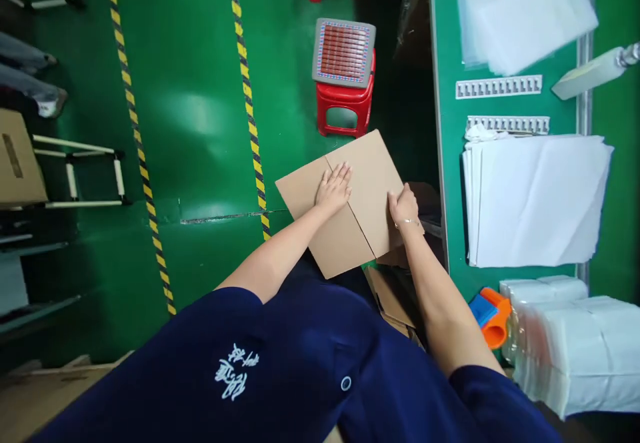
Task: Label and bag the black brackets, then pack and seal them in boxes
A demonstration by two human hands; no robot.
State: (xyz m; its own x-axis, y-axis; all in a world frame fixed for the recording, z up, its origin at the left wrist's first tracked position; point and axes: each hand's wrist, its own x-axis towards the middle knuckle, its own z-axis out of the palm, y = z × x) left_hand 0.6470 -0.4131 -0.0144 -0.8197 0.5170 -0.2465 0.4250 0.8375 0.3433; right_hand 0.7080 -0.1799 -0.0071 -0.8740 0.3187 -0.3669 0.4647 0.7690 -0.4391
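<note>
A brown cardboard box [370, 176] is in front of my body, tilted in the view, with two closed flaps meeting at a seam. My left hand [335, 188] lies flat on top of it across the seam, fingers stretched out. At the box's right edge, my right hand [404, 206] grips the side, thumb on top and the other fingers partly hidden. A bracelet is on the right wrist. Below the box, more folded cardboard [395, 296] shows beside my dark blue shirt.
A red stool [345, 99] with a beaded seat pad stands ahead. On the green table [453, 163] at right lie white sheets [535, 203], clear bags [530, 16], slotted strips [499, 87] and an orange tape dispenser [496, 326]. Another person's legs [30, 63] are at far left.
</note>
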